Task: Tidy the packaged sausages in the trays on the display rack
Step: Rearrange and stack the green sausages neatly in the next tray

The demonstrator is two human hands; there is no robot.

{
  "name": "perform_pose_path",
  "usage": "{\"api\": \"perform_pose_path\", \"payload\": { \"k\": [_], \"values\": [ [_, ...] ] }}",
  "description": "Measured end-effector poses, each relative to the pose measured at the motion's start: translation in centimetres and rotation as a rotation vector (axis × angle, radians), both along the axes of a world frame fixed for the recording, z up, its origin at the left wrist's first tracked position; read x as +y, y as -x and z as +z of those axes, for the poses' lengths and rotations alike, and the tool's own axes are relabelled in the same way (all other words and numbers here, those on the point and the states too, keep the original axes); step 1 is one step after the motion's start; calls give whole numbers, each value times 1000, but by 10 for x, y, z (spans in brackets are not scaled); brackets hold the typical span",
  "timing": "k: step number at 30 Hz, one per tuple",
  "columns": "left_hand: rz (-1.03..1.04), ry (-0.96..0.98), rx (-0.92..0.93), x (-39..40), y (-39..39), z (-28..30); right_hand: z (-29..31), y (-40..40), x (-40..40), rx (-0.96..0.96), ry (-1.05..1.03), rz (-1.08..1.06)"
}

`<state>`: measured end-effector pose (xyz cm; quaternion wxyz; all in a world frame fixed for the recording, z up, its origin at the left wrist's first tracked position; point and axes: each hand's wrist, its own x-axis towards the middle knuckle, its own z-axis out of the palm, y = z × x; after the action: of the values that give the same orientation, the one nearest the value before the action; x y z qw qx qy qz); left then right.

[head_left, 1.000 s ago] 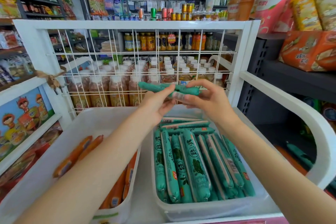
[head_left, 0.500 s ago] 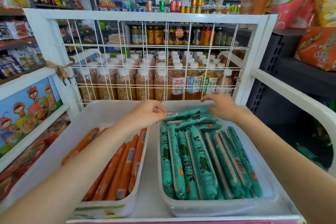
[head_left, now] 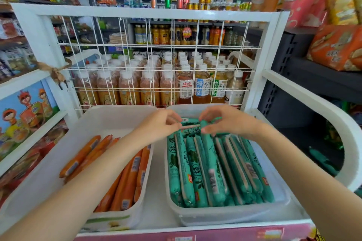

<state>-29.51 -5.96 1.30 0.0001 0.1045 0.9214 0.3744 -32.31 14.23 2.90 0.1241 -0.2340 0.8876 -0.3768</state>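
Risk: crosswise green sausage (head_left: 191, 123) slips or knocks the neat row askew if let go unevenly.
Both hands meet at far end of right tray (head_left: 278, 207); left hand (head_left: 158, 125) & right hand (head_left: 229, 121) pinch the pack w/ curled fingertips, prob. one end each (grip partly hidden). Wrists low, forearms angled in. Orange sausages (head_left: 125, 178) sit in left tray (head_left: 109, 115), untouched.

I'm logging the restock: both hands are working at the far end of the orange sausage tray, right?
Not quite. In the head view both hands, left and right, are at the far end of the green sausage tray; the orange tray sits to its left, untouched.
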Motion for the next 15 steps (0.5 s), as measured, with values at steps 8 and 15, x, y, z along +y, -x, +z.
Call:
{"api": "perform_pose_path", "payload": {
  "k": [8,15],
  "values": [
    [-164,-381,-37,22,-12,21,53,-17,-2,254,478,13],
    [-172,-345,132,27,-13,30,63,-27,-3,436,469,28]
  ]
}}
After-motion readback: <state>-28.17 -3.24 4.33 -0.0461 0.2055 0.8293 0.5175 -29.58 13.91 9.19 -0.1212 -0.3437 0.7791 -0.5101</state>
